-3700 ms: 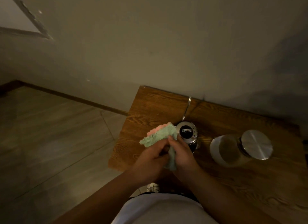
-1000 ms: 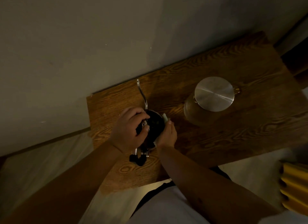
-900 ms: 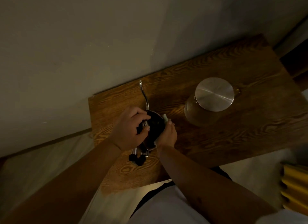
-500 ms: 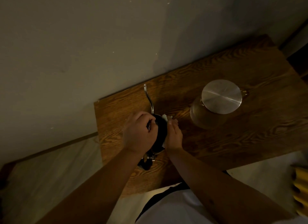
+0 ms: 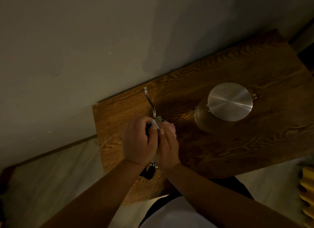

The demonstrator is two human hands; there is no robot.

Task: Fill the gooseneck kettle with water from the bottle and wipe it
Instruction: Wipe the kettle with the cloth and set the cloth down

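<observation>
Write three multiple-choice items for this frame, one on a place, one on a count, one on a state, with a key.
1. Where does the gooseneck kettle's spout point?
A. toward the wall
B. toward the person
C. toward the glass jar

2. How many hands are at the kettle?
A. none
B. one
C. two

3. What state is the glass jar in?
A. tipped over
B. upright, metal lid on
C. upright, lid off

Key: 1 A, the thin spout runs from the hands toward the wall. 2 C, the left hand and right hand both close around the kettle, a cloth between them. 3 B, the round metal lid sits on top of the jar on the wooden table.
</observation>
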